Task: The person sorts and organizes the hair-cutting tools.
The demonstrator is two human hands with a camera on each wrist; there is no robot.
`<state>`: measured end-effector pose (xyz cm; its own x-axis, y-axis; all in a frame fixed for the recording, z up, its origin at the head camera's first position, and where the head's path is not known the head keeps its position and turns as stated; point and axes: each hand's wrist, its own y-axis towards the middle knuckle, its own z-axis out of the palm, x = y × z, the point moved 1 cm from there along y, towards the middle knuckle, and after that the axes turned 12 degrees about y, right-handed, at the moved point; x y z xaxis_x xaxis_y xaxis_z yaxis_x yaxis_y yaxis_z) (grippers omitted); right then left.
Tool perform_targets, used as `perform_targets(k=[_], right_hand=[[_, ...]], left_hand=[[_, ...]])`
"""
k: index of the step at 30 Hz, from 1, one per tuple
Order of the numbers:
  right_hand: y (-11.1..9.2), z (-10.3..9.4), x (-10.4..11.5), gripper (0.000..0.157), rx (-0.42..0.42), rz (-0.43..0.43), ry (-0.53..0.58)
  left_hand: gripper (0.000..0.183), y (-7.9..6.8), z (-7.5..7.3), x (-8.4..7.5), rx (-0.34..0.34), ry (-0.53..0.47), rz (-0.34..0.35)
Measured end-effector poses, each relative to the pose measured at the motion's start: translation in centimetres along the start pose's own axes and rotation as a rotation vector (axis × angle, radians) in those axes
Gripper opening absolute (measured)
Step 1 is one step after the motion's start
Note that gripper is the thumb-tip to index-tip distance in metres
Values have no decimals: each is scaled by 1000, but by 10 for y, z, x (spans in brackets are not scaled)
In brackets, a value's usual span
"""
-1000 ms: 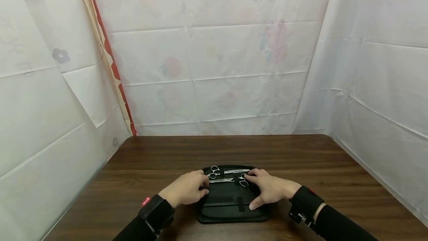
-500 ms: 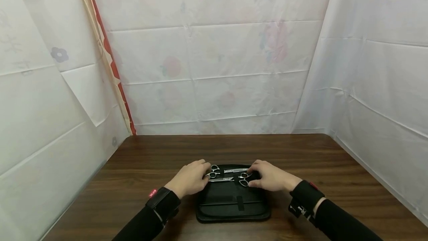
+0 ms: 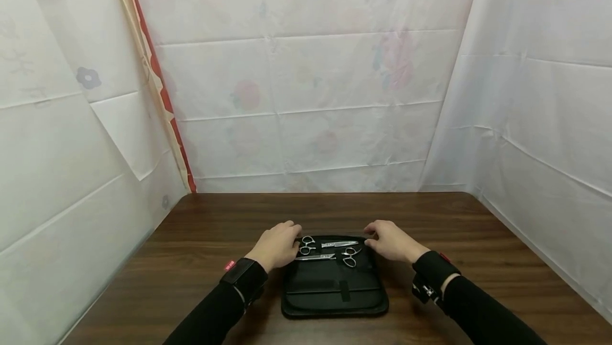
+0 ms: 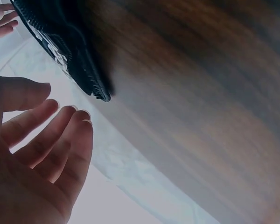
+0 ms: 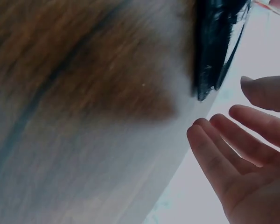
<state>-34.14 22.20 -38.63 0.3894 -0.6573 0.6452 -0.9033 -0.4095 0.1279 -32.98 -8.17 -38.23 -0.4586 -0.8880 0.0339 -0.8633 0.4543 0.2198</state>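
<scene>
A black zip case (image 3: 333,302) lies spread on the wooden table in the head view. Two pairs of silver hair scissors, an upper pair (image 3: 339,244) and a lower pair (image 3: 350,261), rest in its far half. At the case's far left corner is my left hand (image 3: 279,245), fingers loosely bent, with nothing between them in the left wrist view. My right hand (image 3: 393,241) is by the far right corner, its fingers relaxed and parted from the thumb. Both wrist views show the case edge (image 4: 95,88) just beyond the fingertips; whether any finger touches it I cannot tell.
The brown wooden table (image 3: 229,217) reaches back to a white sheet (image 3: 306,143) hung behind it. More white sheeting (image 3: 540,137) stands along the right side and the left. A red-and-cream strip (image 3: 164,100) runs down the back left corner.
Both hands have moved away from me toward the far corners of the case. The right hand has left the case's middle and the scissors' handles. The case and scissors stay in place.
</scene>
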Motion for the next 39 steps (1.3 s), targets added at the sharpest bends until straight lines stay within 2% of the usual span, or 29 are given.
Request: perform_targets(k=[3, 9, 18, 22, 26, 33, 39], right_hand=[[4, 2, -2, 30, -12, 12, 0], [11, 9, -5, 29, -1, 37, -33], [17, 15, 0, 20, 21, 26, -133], [18, 16, 2, 10, 26, 0, -190], [19, 17, 1, 8, 20, 8, -233], [21, 15, -1, 6, 9, 35, -187], [27, 14, -1, 6, 25, 57, -133]], left_hand=[[16, 3, 1, 1, 12, 31, 4], [22, 5, 7, 3, 80, 111, 24], [21, 9, 12, 4, 102, 108, -40], [17, 15, 12, 0, 121, 122, -74], [16, 20, 11, -6, 145, 140, -89], [22, 21, 14, -8, 175, 198, -90], [25, 22, 16, -5, 185, 152, -115]])
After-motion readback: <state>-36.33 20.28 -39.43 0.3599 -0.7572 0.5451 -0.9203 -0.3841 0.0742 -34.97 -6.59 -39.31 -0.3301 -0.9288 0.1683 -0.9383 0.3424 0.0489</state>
